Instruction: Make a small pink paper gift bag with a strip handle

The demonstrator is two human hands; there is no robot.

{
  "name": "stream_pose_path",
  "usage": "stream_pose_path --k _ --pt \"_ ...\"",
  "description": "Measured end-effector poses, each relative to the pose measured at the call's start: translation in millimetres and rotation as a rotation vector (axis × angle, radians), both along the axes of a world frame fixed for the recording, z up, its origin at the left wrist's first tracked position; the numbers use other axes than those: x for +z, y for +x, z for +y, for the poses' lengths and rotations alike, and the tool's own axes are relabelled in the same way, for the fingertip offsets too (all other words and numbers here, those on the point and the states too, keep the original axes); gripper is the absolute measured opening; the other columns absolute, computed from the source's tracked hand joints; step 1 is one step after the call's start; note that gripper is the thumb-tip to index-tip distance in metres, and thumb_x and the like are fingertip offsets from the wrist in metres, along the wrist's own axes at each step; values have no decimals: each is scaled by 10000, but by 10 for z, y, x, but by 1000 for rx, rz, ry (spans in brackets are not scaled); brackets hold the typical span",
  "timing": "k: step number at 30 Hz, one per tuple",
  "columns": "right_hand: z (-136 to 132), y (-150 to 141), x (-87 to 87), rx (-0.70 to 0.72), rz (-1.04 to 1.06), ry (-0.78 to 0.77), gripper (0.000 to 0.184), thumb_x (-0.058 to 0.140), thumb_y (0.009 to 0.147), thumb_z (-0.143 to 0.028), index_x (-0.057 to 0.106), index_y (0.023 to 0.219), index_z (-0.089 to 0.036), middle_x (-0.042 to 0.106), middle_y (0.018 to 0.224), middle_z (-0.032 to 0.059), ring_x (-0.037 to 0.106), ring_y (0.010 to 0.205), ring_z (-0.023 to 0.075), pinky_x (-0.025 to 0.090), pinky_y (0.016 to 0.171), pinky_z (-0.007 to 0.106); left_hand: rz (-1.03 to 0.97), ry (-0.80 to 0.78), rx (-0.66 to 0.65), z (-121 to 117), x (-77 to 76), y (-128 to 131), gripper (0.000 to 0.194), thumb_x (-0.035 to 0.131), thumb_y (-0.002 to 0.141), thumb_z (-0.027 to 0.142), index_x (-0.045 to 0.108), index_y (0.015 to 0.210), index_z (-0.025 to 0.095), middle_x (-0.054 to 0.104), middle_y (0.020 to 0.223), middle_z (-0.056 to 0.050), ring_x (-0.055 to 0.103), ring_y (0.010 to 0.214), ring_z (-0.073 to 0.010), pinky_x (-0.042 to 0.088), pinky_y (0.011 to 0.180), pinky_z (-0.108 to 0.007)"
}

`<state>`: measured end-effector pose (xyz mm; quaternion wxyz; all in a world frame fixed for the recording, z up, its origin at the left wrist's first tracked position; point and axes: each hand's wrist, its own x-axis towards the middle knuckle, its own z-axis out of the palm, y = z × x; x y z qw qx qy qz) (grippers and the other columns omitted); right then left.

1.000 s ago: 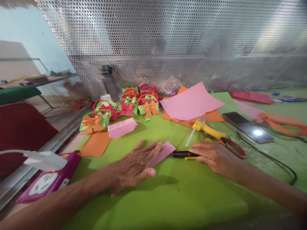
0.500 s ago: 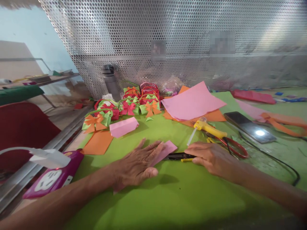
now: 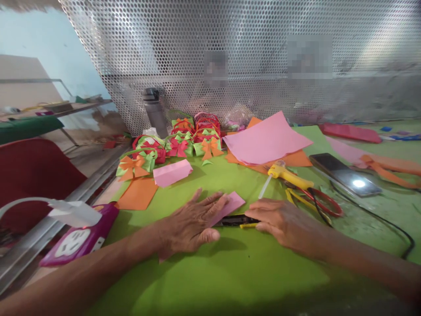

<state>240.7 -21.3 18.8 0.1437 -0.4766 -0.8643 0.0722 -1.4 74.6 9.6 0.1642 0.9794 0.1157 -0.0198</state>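
Observation:
My left hand lies flat with fingers spread on a folded strip of pink paper, pressing it to the green table surface. One corner of the strip shows beyond the fingertips, another below the wrist. To the right, the fingers of my right hand are closed around the end of a slim black-and-yellow tool. Its far end reaches the lower edge of the pink strip, close to my left fingers. What kind of tool it is, I cannot tell, as my hand hides part of it.
A yellow glue gun, scissors and a lit phone lie right. Behind are pink sheets, a folded pink piece, small paper baskets with bows and a bottle. A purple power strip is left.
My right hand has slid left with the black-and-yellow tool, bringing it further along the pink strip. My left hand stays pressed on the paper. The view has shifted slightly.

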Motion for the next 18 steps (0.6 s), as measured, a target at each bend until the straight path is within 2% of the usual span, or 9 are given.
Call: stream_pose_path --k 4,7,10,12,15,18 --pt "3 -32 5 -25 -64 -67 167 521 820 -109 611 949 -164 639 911 63 587 853 211 465 725 309 -6 -61 9 20 38 -11 635 193 915 516 -64 1423 236 7 1501 -25 27 1374 -228 -62 1096 -481" --pt "5 1 -33 -16 -75 -18 226 501 831 -107 602 1020 -179 643 964 68 593 889 209 473 751 305 -15 -132 94 36 170 -43 547 148 942 450 18 1428 237 65 1499 -1 62 1372 -208 -21 1108 -456" --pt "9 41 -70 -11 -84 16 237 480 841 -102 610 1020 -186 643 1004 80 600 905 206 481 746 292 -29 -124 211 31 325 -117 539 152 944 447 112 1423 204 126 1492 -11 101 1368 -209 13 1108 -452" --pt "12 56 -90 -15 -85 29 229 479 842 -107 619 1006 -183 643 1015 90 605 905 211 486 733 291 -17 -111 231 5 390 -195 540 176 939 458 158 1415 205 153 1486 -8 128 1364 -207 52 1108 -446" --pt "14 63 -112 -23 -78 53 230 497 830 -109 623 1008 -182 648 1017 95 609 914 222 490 722 293 7 -105 218 -65 393 -347 514 227 931 459 193 1407 270 189 1476 32 167 1356 -194 93 1113 -404" --pt "12 64 -128 -28 -66 74 242 504 820 -98 625 1011 -185 653 1012 95 611 918 222 492 717 293 52 -89 171 -133 314 -495 532 283 923 440 137 1416 306 157 1481 42 151 1356 -198 73 1117 -371"
